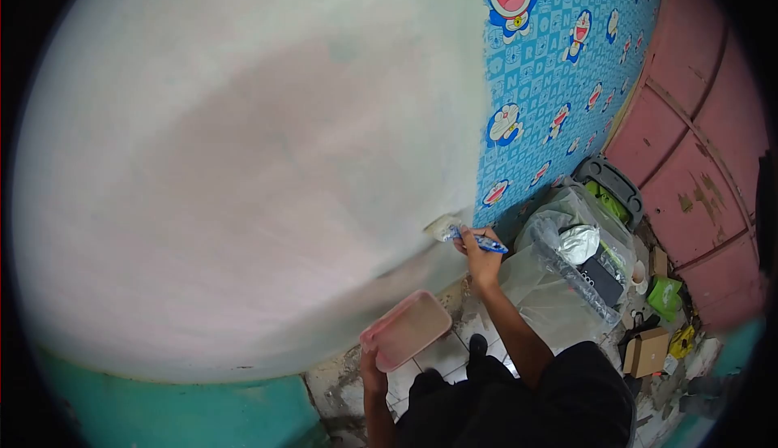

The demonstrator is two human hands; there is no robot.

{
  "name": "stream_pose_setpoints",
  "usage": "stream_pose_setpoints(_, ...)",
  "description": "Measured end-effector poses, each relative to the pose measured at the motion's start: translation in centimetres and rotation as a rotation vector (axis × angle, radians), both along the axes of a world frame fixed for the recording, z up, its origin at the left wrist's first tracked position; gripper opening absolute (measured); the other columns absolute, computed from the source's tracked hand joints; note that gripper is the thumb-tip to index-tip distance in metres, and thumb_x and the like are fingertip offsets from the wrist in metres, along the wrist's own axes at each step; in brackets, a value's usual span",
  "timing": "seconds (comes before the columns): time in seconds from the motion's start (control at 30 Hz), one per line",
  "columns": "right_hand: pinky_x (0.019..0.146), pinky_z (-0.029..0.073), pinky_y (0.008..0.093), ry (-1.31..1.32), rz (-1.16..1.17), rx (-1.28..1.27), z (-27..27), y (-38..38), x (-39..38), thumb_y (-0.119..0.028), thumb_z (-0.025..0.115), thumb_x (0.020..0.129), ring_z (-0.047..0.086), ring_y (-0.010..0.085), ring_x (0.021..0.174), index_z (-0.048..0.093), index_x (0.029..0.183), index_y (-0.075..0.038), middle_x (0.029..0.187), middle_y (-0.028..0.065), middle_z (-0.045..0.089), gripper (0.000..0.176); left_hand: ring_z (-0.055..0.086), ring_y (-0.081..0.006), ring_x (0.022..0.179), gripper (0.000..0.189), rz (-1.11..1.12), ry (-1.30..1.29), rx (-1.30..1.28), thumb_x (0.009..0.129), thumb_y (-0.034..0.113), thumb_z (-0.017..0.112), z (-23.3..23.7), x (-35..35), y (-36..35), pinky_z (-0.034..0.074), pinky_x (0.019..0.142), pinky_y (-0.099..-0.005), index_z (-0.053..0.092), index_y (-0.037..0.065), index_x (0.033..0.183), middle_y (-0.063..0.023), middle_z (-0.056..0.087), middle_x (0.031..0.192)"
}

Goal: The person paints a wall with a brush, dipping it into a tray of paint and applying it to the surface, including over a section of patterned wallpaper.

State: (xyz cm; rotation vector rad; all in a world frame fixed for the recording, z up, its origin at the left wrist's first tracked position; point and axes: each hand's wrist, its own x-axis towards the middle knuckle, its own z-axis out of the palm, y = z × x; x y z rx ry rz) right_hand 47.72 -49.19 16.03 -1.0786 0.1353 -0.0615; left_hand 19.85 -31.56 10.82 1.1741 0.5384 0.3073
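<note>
My right hand [480, 255] is closed around the blue handle of a paintbrush [491, 244]. The brush's pale bristles lie against the whitish wall [340, 172], close to the lower corner of the blue cartoon wallpaper [527, 107]. Lower down, my left hand [373, 371] grips the near left edge of a pink plastic tub [412, 328]. The tub is tilted toward me, and its inside looks pale pink. Part of my left hand's fingers is hidden by the tub. The wall's surface is patchy, with white and pinkish areas.
To the right sits a plastic-covered container [559, 261] with a silver packet on it. A cardboard box [647, 352] and a green bag [666, 298] lie among clutter near a pink panelled door [697, 156]. Tiled floor [444, 352] shows around my feet; a teal surface [186, 415] runs at lower left.
</note>
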Motion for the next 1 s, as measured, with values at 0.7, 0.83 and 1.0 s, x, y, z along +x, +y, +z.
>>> stream_pose_setpoints(0.7,0.062,0.051,0.0333,-0.352,0.558,-0.971,10.1,-1.5,-10.3,-0.017,0.074,0.082,0.068,0.0270,0.066,0.067,0.085,0.003,0.073,0.0175,0.068,0.022,0.052,-0.0184,0.113,0.046,-0.302,0.068,-0.045,0.093,0.025,0.058,2.5,6.3,1.4,0.040,0.099,-0.0323,0.049,0.001,0.131,-0.0103,0.057,0.121)
stream_pose_setpoints(0.83,0.063,0.051,0.0366,-0.445,0.568,-1.054,9.6,0.5,-10.8,-0.017,0.074,0.081,0.067,0.0338,0.067,0.066,0.084,0.001,0.074,0.0179,0.067,0.020,0.053,-0.0176,0.113,0.046,-0.326,0.068,-0.082,0.093,0.024,0.059,2.3,6.6,1.6,0.040,0.099,-0.0320,0.049,0.001,0.132,-0.0102,0.058,0.121)
stream_pose_setpoints(1.0,0.062,0.051,0.0379,-0.500,0.572,-1.168,6.9,1.7,-10.8,-0.016,0.074,0.081,0.066,0.0339,0.067,0.066,0.084,0.001,0.075,0.0175,0.067,0.019,0.053,-0.0182,0.113,0.048,-0.350,0.054,-0.039,0.091,0.028,0.058,3.8,6.6,1.2,0.041,0.098,-0.0323,0.051,0.002,0.131,-0.0089,0.058,0.120)
